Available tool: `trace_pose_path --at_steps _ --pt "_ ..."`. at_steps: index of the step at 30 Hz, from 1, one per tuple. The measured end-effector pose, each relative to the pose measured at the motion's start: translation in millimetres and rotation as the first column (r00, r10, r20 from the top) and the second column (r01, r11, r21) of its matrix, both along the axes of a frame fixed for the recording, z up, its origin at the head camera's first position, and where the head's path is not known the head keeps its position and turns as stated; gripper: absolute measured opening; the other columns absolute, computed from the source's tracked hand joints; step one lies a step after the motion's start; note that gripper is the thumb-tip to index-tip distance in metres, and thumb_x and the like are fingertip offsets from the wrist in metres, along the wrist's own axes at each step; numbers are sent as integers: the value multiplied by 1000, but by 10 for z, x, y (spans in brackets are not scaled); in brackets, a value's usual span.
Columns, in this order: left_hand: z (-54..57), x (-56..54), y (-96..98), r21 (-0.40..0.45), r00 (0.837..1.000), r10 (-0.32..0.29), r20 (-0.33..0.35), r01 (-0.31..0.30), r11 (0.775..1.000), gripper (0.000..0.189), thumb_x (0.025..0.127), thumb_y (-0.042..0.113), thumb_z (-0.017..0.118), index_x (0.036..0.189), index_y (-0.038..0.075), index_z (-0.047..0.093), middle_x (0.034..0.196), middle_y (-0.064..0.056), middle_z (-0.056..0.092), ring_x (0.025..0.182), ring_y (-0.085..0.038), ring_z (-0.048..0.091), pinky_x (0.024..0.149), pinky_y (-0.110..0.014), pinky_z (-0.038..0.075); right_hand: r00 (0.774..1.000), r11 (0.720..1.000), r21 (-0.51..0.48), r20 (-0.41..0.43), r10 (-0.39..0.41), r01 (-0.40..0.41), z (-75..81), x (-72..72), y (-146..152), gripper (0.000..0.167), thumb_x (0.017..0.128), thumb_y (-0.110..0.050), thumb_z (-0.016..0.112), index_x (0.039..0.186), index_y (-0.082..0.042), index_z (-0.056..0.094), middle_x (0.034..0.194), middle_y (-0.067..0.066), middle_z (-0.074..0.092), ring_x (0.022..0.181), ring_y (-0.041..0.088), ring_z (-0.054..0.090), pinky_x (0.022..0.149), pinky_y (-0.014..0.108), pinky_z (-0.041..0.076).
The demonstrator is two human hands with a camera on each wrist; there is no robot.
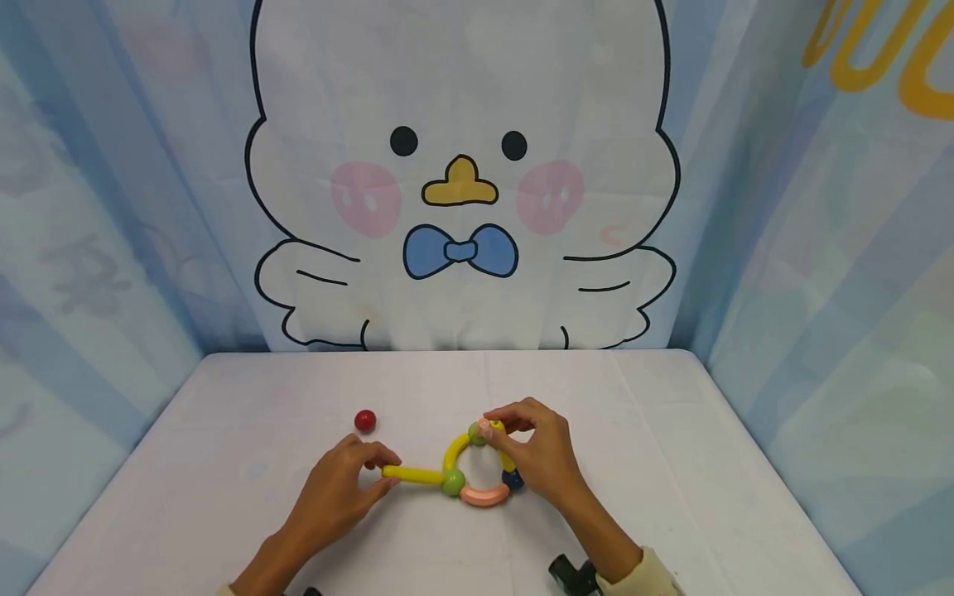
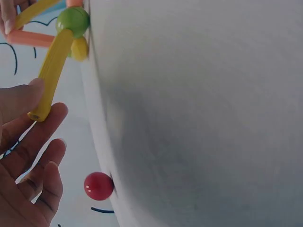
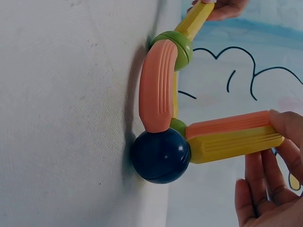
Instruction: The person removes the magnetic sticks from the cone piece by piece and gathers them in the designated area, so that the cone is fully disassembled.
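Observation:
On the table lies a ring of magnetic building pieces. A curved yellow rod (image 1: 456,449) and a curved orange rod (image 1: 484,496) meet at a green ball (image 1: 453,483); a dark blue ball (image 3: 161,156) and a second green ball (image 1: 474,433) are joined in too. From the near green ball a straight yellow rod (image 2: 53,73) sticks out leftward, its free end pinched by my left hand (image 1: 335,488). With thumb and fingers, my right hand (image 1: 547,455) holds the upper ends of an orange rod (image 3: 229,124) and a yellow rod (image 3: 236,145), which rise side by side from the balls.
A loose red ball (image 1: 365,420) rests on the white-covered table (image 1: 633,414), just beyond my left hand. Behind the table hangs a curtain (image 1: 462,306) printed with a cartoon bird. A black object (image 1: 572,574) shows beside my right sleeve.

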State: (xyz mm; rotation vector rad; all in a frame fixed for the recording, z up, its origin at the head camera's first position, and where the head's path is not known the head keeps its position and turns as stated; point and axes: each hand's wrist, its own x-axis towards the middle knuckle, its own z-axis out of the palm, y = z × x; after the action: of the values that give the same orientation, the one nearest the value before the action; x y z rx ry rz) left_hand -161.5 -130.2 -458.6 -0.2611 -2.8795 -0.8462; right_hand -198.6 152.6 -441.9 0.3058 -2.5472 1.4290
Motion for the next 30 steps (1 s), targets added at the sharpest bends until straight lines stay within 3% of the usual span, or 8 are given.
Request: trace_pose_path --at_steps 6,17,22,26,30 --pt "-64 -35 -30 -55 1000 -12 12 13 998 26 80 10 93 93 27 77 87 17 65 91 -9 54 85 -30 57 1000 1000 0 9 -1 1 3 6 2 16 91 -29 86 106 -31 82 97 -11 69 93 9 66 81 28 54" --pt "-64 -114 -30 -91 991 -24 135 37 995 21 79 15 94 87 25 78 82 10 60 87 -12 52 84 -32 57 999 999 -22 -12 32 -33 14 11 27 15 92 -26 85 107 -30 82 96 -12 70 92 9 67 81 28 54" --pt "-74 -142 -24 -99 985 -28 170 45 994 22 77 16 95 86 25 77 80 10 61 85 -12 50 82 -32 56 999 999 -14 -36 38 -38 4 4 30 15 91 -27 86 106 -29 82 96 -12 71 90 9 67 80 34 56" --pt "-64 -144 15 -90 990 -36 140 48 995 23 79 20 95 92 25 78 83 11 62 88 -11 53 85 -32 57 998 999 -2 -41 37 -37 -10 -4 35 15 91 -28 86 105 -30 82 95 -13 70 90 7 67 80 36 56" --pt "-11 -157 121 -56 998 -49 43 51 997 25 83 26 93 103 26 78 89 12 66 90 -10 57 84 -32 56 998 999 -3 -40 41 -41 -10 0 32 15 91 -27 86 106 -27 83 96 -13 70 90 8 68 80 33 55"
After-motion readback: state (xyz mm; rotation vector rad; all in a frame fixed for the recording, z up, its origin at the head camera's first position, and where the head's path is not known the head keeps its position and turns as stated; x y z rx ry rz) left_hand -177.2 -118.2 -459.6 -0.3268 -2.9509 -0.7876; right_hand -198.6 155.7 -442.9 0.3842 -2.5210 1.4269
